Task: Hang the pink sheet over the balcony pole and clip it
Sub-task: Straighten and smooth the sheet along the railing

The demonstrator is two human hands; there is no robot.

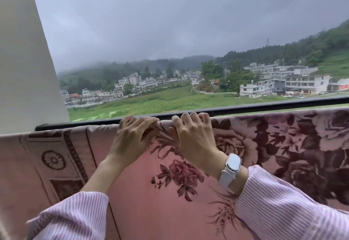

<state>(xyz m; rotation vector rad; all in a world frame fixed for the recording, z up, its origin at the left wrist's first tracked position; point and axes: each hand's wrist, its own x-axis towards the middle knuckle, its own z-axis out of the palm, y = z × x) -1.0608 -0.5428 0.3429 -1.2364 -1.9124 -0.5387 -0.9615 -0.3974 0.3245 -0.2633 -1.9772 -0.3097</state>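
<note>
A person stands at a balcony, looking down over two bare hands that grip the top fold of one pink sheet [143, 192]. The sheet, printed with dark maroon roses and a patterned border at its left end, is already draped over a pole and hangs down toward the viewer, filling the lower half of the view. Its long axis runs left to right, rising a little toward the right, straight across in front of the person. The left hand [132, 137] and the right hand [192, 135] sit close side by side at the middle of that top edge, nearly touching, with the fingers of both curled over the fold away from the viewer and clasping the cloth. Both are equally near the sheet, since both already hold it. The pole under the cloth is hidden. One dark balcony rail [264, 105] runs parallel just beyond the fingertips. No clip can be seen anywhere, so the clipping appears not yet done, and either hand would have to let go to fetch one. One white smartwatch [232, 167] is on the right wrist. Two striped pink sleeves [283, 207] cover the forearms. One pale pillar [24, 60] stands at the left. Beyond lie green fields, village houses and a grey sky.
</note>
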